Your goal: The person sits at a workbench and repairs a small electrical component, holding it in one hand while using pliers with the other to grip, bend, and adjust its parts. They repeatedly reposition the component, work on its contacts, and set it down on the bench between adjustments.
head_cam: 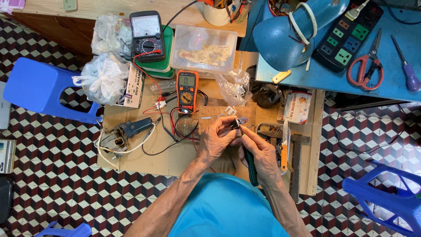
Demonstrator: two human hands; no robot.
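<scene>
While both hands meet over the wooden board (210, 153), the small black component (235, 124) sits at their fingertips, at 12 o'clock from the wrists. The left hand (215, 140) pinches it shut between thumb and fingers. The right hand (262, 156) is closed on a green-handled tool (251, 164), its long axis running 6 to 12 with the tip touching the component.

A low wooden board (131, 162) rests on the patterned tile floor (52, 184). On it lie an orange meter (187, 91) near the middle, a black meter (147, 36) on green boxes (163, 66) at the far side, tied plastic bags (103, 78) far left, a clear tub (204, 49), tangled wires (175, 131), and an orange-handled knife (284, 149) on the right.
</scene>
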